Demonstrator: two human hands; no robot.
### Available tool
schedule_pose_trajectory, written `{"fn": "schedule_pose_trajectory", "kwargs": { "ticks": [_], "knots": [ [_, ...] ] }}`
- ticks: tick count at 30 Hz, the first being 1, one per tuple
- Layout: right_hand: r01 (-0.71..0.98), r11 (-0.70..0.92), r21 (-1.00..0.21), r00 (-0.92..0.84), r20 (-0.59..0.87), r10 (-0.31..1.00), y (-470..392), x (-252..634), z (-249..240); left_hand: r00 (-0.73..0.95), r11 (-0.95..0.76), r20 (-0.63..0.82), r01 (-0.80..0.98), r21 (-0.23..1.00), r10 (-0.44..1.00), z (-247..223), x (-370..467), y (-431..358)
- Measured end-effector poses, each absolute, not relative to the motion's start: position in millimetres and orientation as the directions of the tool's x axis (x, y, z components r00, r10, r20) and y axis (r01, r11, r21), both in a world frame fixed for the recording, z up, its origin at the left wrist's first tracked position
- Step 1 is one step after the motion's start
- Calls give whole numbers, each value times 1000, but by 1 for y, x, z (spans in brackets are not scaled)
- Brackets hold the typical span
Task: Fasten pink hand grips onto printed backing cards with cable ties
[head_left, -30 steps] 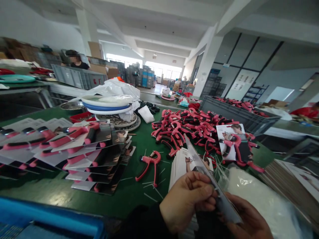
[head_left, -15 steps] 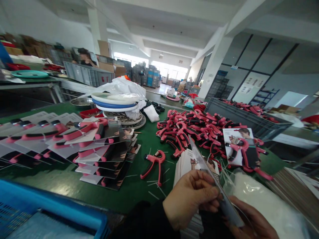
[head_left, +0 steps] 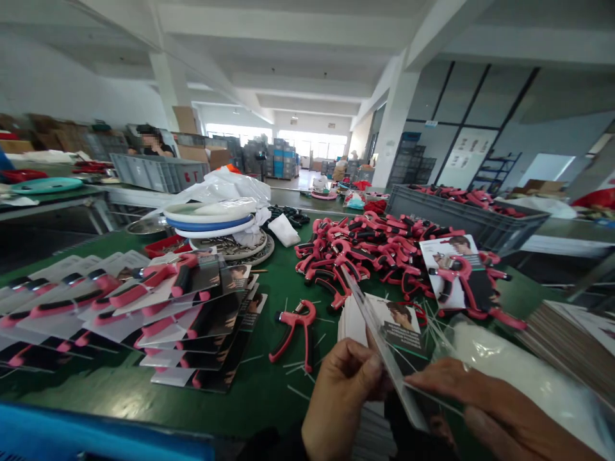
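My left hand (head_left: 339, 394) pinches a printed backing card (head_left: 379, 346), which is tilted up almost edge-on to me. At the card's right side is my right hand (head_left: 504, 406), its fingers closed on a thin white cable tie (head_left: 444, 403) with the index fingertip against the card. Below the held card stands a stack of cards (head_left: 353, 323), its top one showing a printed picture. Left of my hands a single pink-and-black hand grip strengthener (head_left: 298, 330) lies on the green table among scattered cable ties.
A heap of hand grips (head_left: 375, 250) lies behind my hands, with one carded grip (head_left: 459, 275) leaning on it. Carded grips (head_left: 158, 314) overlap in piles at left. A grey crate (head_left: 461, 214), plastic bag (head_left: 509, 371), card stack (head_left: 567, 342) and blue basket (head_left: 110, 435) surround the area.
The held card has shifted left and stands more edge-on. My right hand has come up from below the card to its right face, bringing the cable tie. My view has turned slightly right.
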State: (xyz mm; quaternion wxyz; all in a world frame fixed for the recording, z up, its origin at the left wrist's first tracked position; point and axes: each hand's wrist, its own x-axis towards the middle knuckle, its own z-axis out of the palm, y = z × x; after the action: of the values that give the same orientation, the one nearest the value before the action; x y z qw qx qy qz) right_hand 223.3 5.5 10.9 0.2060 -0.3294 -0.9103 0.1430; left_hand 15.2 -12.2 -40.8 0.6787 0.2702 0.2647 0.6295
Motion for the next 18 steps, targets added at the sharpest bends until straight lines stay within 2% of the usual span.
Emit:
{"fn": "schedule_pose_trajectory", "kwargs": {
  "ticks": [2, 5, 11, 14, 18],
  "knots": [
    [533, 789, -306, -735, 295, 611, 7, 210, 19, -14, 17, -38, -695, 718, 999, -41, 16, -17],
    [493, 836, -240, -760, 349, 548, 9, 188, 21, -115, 11, -118, -672, 740, 986, -42, 15, -22],
    [503, 862, -60, -764, 435, 477, 4, 168, 10, -220, -40, -142, -661, 749, 965, -51, 11, -22],
    [495, 857, -148, -755, 416, 507, 1, 161, 12, -205, 14, -240, -733, 680, 949, -54, 10, -20],
    [511, 800, -314, -767, 252, 589, 0, 153, 23, -237, 19, -283, -735, 677, 929, -54, 8, -24]
  ]
}}
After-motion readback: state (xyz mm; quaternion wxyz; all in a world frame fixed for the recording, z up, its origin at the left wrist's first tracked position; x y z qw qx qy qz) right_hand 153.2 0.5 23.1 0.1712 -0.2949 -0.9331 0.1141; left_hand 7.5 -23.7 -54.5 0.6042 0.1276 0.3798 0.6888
